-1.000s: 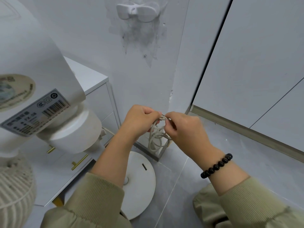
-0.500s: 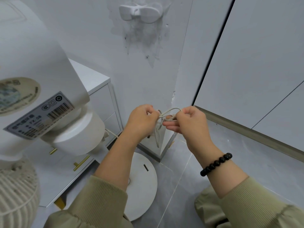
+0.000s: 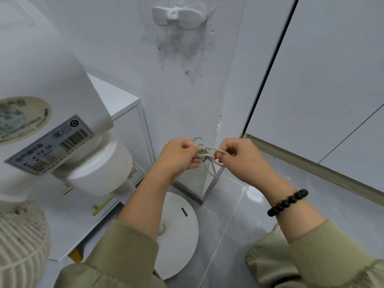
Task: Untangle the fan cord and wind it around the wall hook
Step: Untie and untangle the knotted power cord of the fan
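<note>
Fan (image 3: 41, 90), white, motor housing with printed labels, fills the left of the view and stands between the onlooker and the drawer cabinet (image 3: 116, 100) behind it. Its round base (image 3: 178, 231) rests on the grey tiled floor (image 3: 291, 183), partly covered by the left forearm.

Left hand (image 3: 178, 156): fingers curled tight, thumb and fingertips pinching the knotted part of the cord (image 3: 207, 154). Right hand (image 3: 239, 156): fingers likewise curled, pinching a strand that runs straight across from the knot. The two hands are near each other, just in front of the projecting wall corner and low above the floor.

The cord is pale, bunched in small tangled loops between the hands; several loops rise above the knot and one hangs below. None of it touches the wall hook (image 3: 179, 16), a white two-winged piece fixed high on the scuffed wall (image 3: 180, 100), well apart from the hands and bare.

A bracelet (image 3: 287, 202) of dark beads circles the right wrist, above an olive sleeve cuff.
</note>
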`<state>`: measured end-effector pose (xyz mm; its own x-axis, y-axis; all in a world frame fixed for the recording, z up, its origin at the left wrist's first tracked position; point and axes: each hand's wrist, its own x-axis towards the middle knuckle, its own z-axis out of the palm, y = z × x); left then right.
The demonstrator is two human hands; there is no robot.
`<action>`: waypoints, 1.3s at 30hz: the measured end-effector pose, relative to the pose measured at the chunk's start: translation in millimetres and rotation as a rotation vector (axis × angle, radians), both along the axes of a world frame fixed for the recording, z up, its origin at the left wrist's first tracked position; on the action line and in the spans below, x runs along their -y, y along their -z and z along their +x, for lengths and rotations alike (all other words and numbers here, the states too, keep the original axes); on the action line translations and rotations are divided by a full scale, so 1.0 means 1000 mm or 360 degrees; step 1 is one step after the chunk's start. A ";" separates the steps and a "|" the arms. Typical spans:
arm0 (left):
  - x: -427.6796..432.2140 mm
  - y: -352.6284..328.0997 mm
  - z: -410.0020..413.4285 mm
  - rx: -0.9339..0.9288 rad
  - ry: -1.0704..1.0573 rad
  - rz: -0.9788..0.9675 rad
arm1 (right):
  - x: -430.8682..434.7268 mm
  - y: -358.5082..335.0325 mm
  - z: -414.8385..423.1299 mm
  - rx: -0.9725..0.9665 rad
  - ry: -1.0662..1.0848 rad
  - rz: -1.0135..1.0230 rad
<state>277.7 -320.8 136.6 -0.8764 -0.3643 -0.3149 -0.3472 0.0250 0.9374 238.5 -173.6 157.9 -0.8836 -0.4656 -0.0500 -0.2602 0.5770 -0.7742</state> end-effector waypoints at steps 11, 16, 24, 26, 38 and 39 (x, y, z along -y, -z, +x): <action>-0.003 -0.002 0.000 0.0053 -0.0154 -0.0294 | -0.021 -0.014 -0.009 0.0563 0.0280 -0.1199; -0.001 -0.009 0.004 -0.0004 0.0085 -0.0330 | -0.025 -0.010 -0.016 0.0738 0.0491 -0.1195; 0.001 -0.005 0.009 -0.0053 0.0955 -0.0955 | -0.032 -0.007 -0.021 0.0994 0.0642 -0.1382; 0.000 -0.004 0.007 -0.0163 0.0941 -0.1010 | -0.034 -0.007 -0.022 0.1109 0.0691 -0.1483; -0.008 -0.011 0.005 -0.0228 0.0374 -0.0284 | -0.032 0.001 -0.018 0.0856 0.0280 -0.0389; -0.008 -0.010 0.004 -0.0233 0.0336 -0.0253 | -0.030 0.002 -0.015 0.0890 0.0147 -0.0338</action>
